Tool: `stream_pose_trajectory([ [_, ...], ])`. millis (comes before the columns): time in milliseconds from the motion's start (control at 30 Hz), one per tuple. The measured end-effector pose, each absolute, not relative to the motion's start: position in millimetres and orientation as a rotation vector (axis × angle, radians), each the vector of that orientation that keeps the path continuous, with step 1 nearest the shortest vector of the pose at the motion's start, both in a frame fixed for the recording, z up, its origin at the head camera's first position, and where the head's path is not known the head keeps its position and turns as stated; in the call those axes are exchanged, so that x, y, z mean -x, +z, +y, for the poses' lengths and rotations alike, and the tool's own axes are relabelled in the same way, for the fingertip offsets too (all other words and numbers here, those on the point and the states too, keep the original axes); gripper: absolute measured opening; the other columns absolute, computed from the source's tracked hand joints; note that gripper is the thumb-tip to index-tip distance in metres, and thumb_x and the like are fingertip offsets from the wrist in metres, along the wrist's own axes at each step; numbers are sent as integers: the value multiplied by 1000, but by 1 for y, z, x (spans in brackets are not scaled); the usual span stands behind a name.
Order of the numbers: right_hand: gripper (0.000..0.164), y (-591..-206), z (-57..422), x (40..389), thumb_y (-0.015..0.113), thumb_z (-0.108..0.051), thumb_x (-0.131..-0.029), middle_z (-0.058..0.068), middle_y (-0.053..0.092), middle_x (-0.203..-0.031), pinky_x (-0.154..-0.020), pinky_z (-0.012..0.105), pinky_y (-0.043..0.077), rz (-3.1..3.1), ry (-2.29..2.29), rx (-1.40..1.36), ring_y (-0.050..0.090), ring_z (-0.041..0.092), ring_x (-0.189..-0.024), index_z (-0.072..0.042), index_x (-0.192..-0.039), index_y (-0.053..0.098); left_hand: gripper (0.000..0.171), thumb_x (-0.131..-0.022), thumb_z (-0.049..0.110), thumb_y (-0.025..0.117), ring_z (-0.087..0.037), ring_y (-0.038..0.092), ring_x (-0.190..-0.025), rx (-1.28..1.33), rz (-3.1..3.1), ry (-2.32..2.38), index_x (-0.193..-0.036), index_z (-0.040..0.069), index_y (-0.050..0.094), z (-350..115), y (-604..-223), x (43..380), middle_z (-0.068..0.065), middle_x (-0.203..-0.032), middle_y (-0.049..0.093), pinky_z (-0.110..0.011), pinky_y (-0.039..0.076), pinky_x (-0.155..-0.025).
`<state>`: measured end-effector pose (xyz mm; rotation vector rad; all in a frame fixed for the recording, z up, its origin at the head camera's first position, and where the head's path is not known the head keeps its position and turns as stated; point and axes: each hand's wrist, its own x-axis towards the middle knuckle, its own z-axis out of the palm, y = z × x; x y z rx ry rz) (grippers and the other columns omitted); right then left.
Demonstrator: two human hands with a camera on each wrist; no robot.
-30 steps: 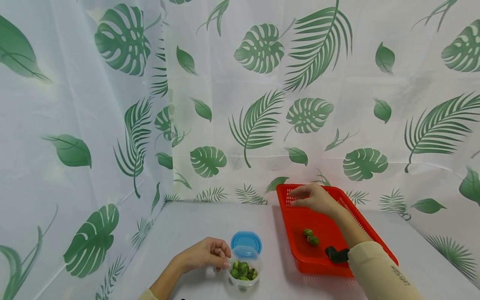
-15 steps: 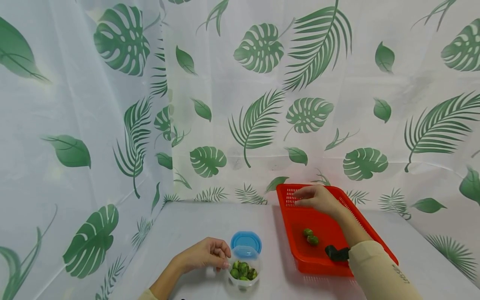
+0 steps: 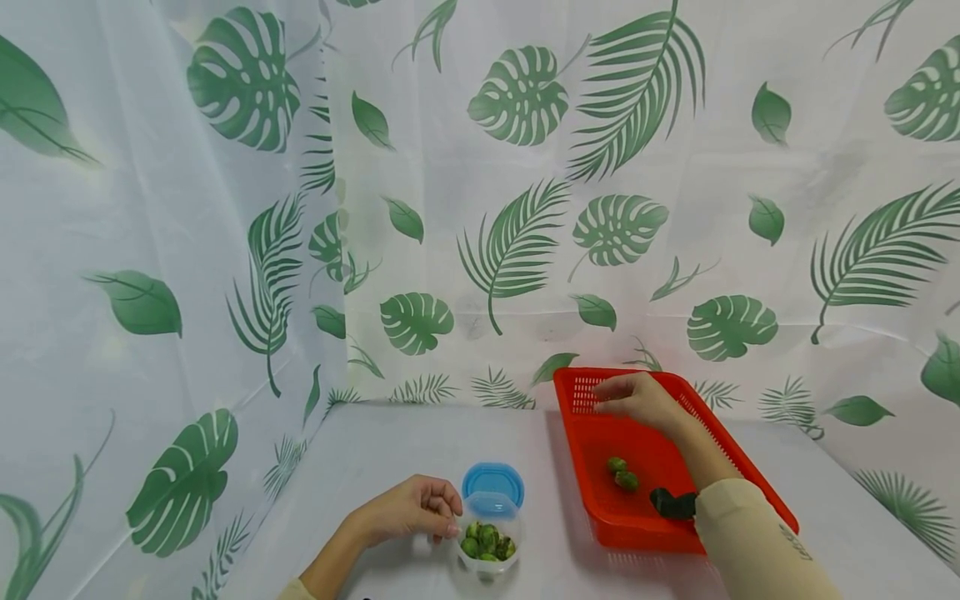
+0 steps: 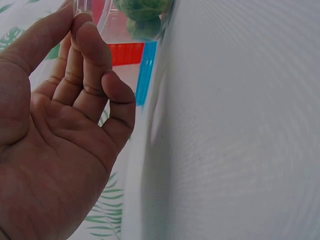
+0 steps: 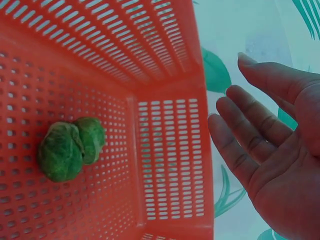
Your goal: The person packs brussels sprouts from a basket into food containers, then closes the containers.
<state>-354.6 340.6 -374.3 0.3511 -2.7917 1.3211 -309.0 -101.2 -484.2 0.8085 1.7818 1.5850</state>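
Note:
My left hand [image 3: 418,510] pinches the rim of a small clear plastic container [image 3: 487,568] between thumb and fingertips. Several Brussels sprouts [image 3: 487,537] fill the container, which stands on the table. In the left wrist view, the container's clear lip [image 4: 82,6] shows between thumb and index finger. Over the far part of a red perforated basket [image 3: 600,515], my right hand [image 3: 637,400] hovers with loose fingers and holds nothing. Two Brussels sprouts [image 5: 70,149] lie touching each other on the basket's floor, well apart from that hand.
A blue lid [image 3: 492,482] lies on the table just behind the clear container. A black wrist camera [image 3: 672,503] on my right arm hides part of the basket. Leaf-patterned sheeting [image 3: 525,275] rises behind and at both sides of the white table [image 3: 405,433].
My right hand has drifted slightly to the right and down over the basket. The left hand, the container and the sprouts have stayed where they were.

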Motion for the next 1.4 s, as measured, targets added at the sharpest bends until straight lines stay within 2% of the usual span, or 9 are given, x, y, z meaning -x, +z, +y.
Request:
stream_pose_trajectory([
  [233,48,-380,345,357,80,-23,-93,23,67,-133,-93,47,60,-2795,1337,-327,68,36,-112,-2,-135,68,39,-92,10,79,-7,65,-70,-814,1790,1585,-116,-14,60,-101,-483,309,5,-83,73,-26,52,-68],
  [500,42,-384,348,358,79,-20,-93,24,67,-134,-97,54,57,-2815,1362,-302,67,30,-109,-6,-131,71,36,-91,10,79,-8,65,-70,-799,1797,1578,-115,-11,61,-101,-482,309,5,-83,73,-27,52,-68],
  [667,43,-385,348,358,81,-21,-92,20,68,-133,-97,54,57,-2840,1358,-308,66,31,-113,-7,-131,72,30,-91,10,79,-8,64,-70,-795,1803,1579,-112,-5,64,-101,-481,309,4,-82,73,-27,52,-68],
  [967,41,-390,350,356,82,-20,-90,18,71,-129,-95,51,58,-2881,1330,-328,66,27,-108,-7,-128,74,32,-92,10,79,-8,63,-69,-805,1800,1578,-113,-8,63,-101,-482,309,4,-82,72,-27,52,-69],
  [1200,42,-398,355,357,82,-20,-90,19,73,-125,-95,52,58,-2931,1335,-320,70,33,-109,-5,-128,73,28,-93,9,77,-8,63,-70,-797,1808,1577,-113,-6,64,-101,-482,308,4,-82,72,-27,53,-68],
  [1400,38,-402,357,359,81,-19,-90,19,73,-124,-94,51,59,-2984,1295,-306,68,26,-106,-6,-126,75,28,-93,10,78,-8,63,-69,-799,1812,1579,-112,-6,64,-101,-483,308,3,-82,72,-27,54,-68],
])
